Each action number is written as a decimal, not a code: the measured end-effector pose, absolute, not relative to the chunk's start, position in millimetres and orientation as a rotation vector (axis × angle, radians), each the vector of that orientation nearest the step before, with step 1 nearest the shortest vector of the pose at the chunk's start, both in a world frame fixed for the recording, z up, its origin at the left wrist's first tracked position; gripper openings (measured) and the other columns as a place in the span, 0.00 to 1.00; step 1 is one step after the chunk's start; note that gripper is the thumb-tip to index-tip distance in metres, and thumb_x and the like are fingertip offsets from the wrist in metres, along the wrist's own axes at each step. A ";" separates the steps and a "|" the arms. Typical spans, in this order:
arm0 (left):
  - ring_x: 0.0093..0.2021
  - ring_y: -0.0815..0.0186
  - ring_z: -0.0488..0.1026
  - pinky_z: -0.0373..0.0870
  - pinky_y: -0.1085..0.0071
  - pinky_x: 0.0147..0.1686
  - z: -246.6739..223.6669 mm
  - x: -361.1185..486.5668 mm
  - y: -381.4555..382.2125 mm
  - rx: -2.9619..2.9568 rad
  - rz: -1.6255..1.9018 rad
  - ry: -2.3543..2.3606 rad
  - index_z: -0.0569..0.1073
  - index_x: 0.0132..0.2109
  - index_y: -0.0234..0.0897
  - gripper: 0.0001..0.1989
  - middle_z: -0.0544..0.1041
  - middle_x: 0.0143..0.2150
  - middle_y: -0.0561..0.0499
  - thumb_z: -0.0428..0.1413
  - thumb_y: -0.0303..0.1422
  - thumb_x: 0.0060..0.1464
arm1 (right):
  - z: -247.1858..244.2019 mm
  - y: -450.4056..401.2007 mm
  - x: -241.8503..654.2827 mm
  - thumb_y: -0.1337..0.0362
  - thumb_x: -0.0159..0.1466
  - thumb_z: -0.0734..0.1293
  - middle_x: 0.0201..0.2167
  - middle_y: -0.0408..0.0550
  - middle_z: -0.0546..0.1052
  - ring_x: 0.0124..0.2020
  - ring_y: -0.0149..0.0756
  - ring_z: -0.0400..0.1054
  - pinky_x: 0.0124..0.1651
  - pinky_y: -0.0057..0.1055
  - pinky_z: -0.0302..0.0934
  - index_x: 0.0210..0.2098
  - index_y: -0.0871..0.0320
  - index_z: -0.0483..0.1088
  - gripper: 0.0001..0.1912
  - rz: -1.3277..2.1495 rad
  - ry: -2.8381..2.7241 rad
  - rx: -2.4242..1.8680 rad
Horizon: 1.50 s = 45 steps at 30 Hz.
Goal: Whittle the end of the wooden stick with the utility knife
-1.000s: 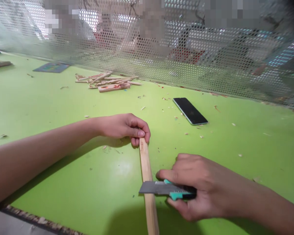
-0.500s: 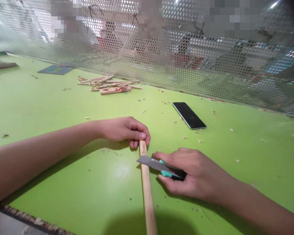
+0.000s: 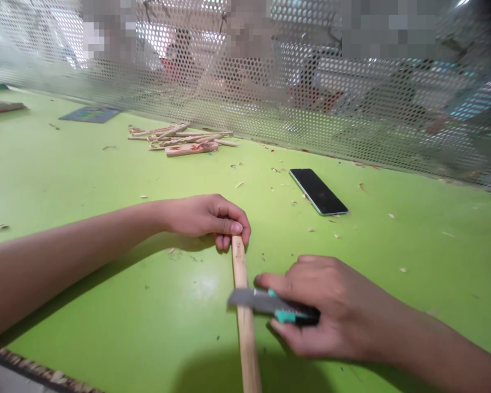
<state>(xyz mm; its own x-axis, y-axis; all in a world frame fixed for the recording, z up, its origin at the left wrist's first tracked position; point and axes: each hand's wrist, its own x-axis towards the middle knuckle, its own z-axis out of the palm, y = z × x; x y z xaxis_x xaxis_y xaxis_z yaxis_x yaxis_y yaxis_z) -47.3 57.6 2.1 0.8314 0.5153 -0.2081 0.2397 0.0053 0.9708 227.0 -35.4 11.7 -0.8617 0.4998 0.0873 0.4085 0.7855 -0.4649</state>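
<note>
A long pale wooden stick (image 3: 244, 333) lies on the green table (image 3: 85, 295), running from the bottom edge up toward the middle. My left hand (image 3: 207, 217) pinches its far end against the table. My right hand (image 3: 323, 308) grips a utility knife (image 3: 270, 305) with a teal handle. Its grey blade lies across the stick about midway along the visible length.
A black phone (image 3: 318, 191) lies face up beyond my right hand. A heap of wooden sticks and offcuts (image 3: 180, 139) sits at the back left by a perforated metal screen (image 3: 352, 109). Wood chips are scattered about. A flat blue card (image 3: 90, 113) lies far left.
The knife went up the stick toward my left hand, then came back down toward me to about mid-stick. My left hand stayed on the stick's far end.
</note>
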 end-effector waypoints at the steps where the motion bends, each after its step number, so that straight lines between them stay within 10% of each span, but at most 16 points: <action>1: 0.31 0.71 0.74 0.72 0.79 0.34 2.4 -47.5 57.8 1.585 0.232 0.613 0.80 0.45 0.35 0.13 0.78 0.32 0.50 0.59 0.41 0.67 | 10.7 -38.0 226.8 0.66 0.62 0.66 0.23 0.39 0.71 0.24 0.34 0.63 0.33 0.32 0.56 0.48 0.57 0.77 0.15 0.667 -2.767 -0.679; 45: 0.32 0.70 0.76 0.73 0.77 0.36 -0.5 -48.1 58.0 1.616 0.285 0.617 0.81 0.44 0.35 0.15 0.80 0.34 0.49 0.61 0.44 0.64 | 10.8 -32.7 221.0 0.64 0.65 0.68 0.27 0.40 0.76 0.26 0.31 0.67 0.34 0.27 0.58 0.43 0.55 0.78 0.09 0.845 -2.670 -0.842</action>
<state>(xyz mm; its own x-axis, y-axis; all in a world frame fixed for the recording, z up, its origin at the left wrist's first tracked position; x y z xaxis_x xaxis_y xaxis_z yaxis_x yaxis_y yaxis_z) -48.1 58.0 -0.5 0.8224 0.5432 -0.1692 0.2234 -0.0347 0.9741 221.0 -32.7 10.8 -0.8129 0.5816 0.0322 0.4572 0.6713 -0.5834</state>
